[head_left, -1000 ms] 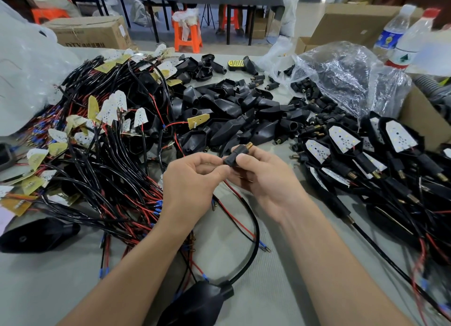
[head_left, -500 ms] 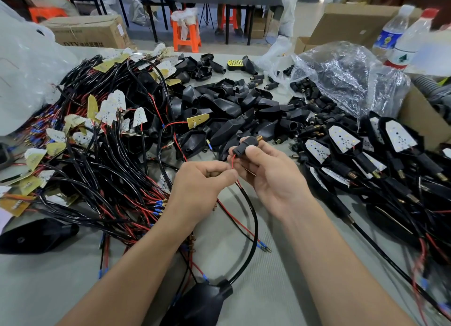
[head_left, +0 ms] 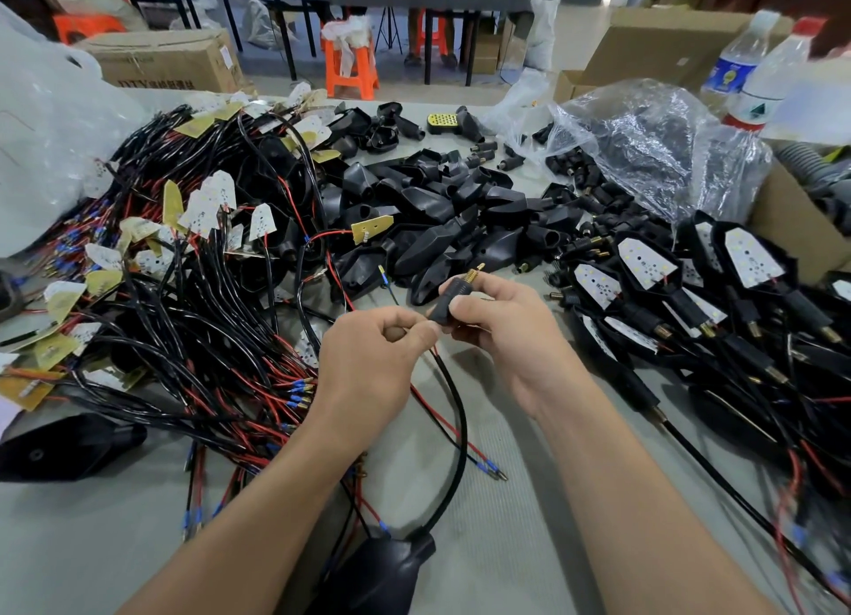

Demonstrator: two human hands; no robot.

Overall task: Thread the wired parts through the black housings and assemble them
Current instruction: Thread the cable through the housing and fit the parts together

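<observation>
My right hand (head_left: 499,333) pinches a small black stem piece (head_left: 453,297) with a brass threaded tip pointing up and away. My left hand (head_left: 373,361) pinches the wires right at the stem's lower end. From there a black sheathed cable (head_left: 458,435) and thin red and black leads drop to the table. The cable runs down into a black housing (head_left: 387,573) lying near the front edge between my forearms.
A tangle of wired LED boards (head_left: 193,264) fills the left. Loose black housings (head_left: 442,218) are heaped in the middle. Assembled units (head_left: 690,301) lie on the right, below a clear plastic bag (head_left: 644,149). Bottles (head_left: 755,80) and cardboard boxes (head_left: 801,223) stand behind.
My hands have closed back together, the left rising to the stem's lower end. The right has tilted the stem so its brass tip points up.
</observation>
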